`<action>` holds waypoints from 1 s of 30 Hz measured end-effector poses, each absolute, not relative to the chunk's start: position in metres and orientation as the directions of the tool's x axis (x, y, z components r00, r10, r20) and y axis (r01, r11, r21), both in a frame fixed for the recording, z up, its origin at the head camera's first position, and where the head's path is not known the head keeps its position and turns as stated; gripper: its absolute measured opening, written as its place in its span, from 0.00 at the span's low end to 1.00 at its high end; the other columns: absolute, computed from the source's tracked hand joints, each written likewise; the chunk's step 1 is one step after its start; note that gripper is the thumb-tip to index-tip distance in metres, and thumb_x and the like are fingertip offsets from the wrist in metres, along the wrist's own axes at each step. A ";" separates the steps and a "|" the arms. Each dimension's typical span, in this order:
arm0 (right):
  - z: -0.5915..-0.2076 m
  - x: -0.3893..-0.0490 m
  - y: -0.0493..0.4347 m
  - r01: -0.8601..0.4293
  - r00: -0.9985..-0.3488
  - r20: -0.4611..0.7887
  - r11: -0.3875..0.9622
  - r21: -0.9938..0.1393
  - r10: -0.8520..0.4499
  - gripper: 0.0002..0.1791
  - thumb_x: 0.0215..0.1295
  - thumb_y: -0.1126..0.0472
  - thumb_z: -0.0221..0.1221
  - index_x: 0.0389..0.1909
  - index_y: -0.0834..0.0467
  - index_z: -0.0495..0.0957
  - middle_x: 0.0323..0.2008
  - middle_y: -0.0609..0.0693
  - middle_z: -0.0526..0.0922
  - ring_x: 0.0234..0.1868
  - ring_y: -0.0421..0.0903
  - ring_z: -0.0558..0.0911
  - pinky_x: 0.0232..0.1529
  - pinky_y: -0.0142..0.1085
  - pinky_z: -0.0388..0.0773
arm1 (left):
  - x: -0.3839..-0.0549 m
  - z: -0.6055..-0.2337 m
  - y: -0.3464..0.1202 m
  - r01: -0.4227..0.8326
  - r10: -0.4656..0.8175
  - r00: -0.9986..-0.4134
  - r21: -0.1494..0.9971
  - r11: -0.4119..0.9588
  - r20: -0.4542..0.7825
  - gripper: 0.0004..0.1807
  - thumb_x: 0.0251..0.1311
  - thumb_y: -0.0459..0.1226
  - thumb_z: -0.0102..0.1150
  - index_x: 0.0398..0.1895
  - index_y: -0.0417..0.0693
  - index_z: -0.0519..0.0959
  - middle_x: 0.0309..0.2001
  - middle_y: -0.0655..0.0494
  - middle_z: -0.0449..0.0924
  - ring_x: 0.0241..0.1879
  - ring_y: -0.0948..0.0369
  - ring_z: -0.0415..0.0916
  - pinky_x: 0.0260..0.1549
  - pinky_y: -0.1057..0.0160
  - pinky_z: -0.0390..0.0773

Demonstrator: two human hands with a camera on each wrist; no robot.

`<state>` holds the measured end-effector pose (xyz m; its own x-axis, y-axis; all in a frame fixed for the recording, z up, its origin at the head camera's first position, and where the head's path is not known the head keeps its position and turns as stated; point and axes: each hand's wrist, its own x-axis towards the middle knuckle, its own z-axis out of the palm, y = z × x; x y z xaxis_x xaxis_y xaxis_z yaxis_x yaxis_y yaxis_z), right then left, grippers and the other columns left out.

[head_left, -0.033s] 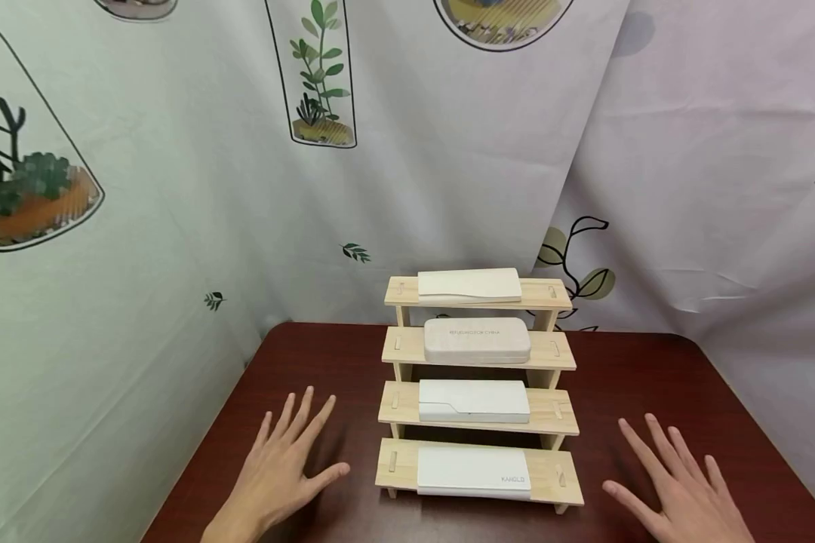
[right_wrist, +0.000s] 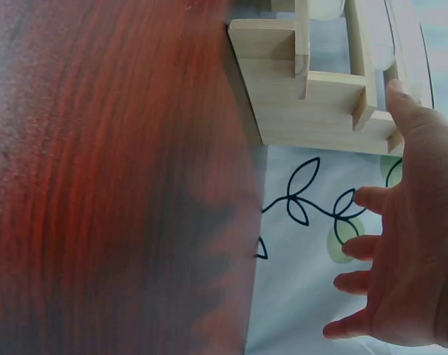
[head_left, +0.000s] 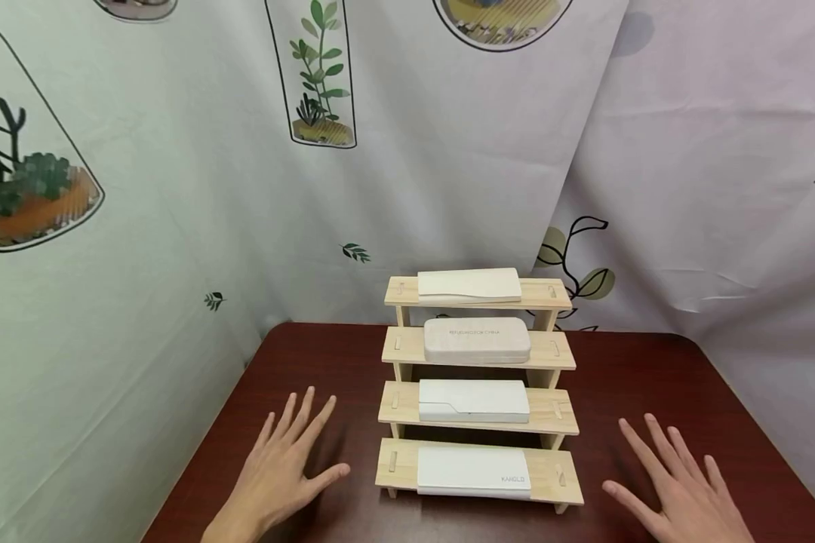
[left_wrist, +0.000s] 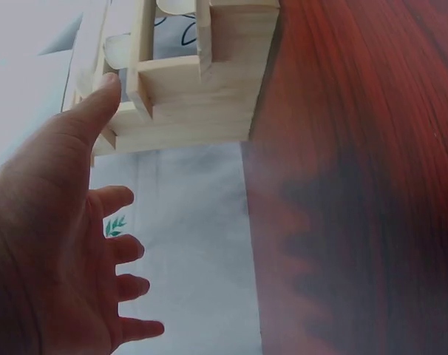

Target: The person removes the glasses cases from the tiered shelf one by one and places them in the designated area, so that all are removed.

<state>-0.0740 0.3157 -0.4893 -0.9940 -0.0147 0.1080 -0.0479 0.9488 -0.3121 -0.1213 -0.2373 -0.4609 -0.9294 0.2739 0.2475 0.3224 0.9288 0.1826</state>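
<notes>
Left hand lower left, right hand lower right, both hovering wide, holding nothing. Rack is standing lower centre, cases sitting one per tier, probably so each is showing.

Left grip and right grip are bare; fingers are slender.

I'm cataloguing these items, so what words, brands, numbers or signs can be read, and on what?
"KANGLD": white case on the lowest shelf; spelling uncertain, as the letters are small.
"CHINA": rounded case on the second shelf from the top; the letters before it are too blurred to read.
No writing shows on the top case or the flat case on the third shelf down.
</notes>
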 end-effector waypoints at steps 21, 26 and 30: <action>-0.485 -0.075 0.298 -0.129 -0.985 0.156 0.892 -0.434 -0.067 0.73 0.56 0.29 0.74 0.86 0.62 0.43 0.80 0.72 0.56 0.75 0.75 0.62 0.62 0.72 0.67 | -0.115 -0.459 -0.216 0.445 0.302 -0.862 0.323 0.835 0.407 0.66 0.56 0.56 0.79 0.88 0.50 0.46 0.83 0.45 0.56 0.78 0.45 0.62 0.61 0.37 0.77; -0.487 -0.075 0.292 -0.157 -0.976 0.204 0.882 -0.444 -0.071 0.72 0.53 0.32 0.77 0.87 0.59 0.45 0.78 0.70 0.61 0.70 0.72 0.70 0.62 0.62 0.73 | -0.117 -0.459 -0.207 0.472 0.312 -0.850 0.348 0.810 0.425 0.66 0.53 0.54 0.82 0.88 0.54 0.47 0.81 0.45 0.61 0.76 0.46 0.66 0.58 0.37 0.79; -0.491 -0.074 0.287 -0.194 -0.963 0.259 0.862 -0.469 -0.075 0.70 0.52 0.36 0.80 0.87 0.51 0.48 0.78 0.64 0.65 0.73 0.56 0.71 0.60 0.34 0.71 | -0.117 -0.460 -0.200 0.493 0.319 -0.839 0.366 0.790 0.441 0.65 0.52 0.54 0.83 0.88 0.55 0.50 0.80 0.45 0.63 0.75 0.47 0.67 0.57 0.38 0.80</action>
<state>-0.0737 0.2872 -0.4906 -0.9630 -0.0755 0.2588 -0.1937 0.8615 -0.4693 -0.1169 -0.2003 -0.4597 -0.8390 0.3193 0.4406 0.4927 0.7896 0.3659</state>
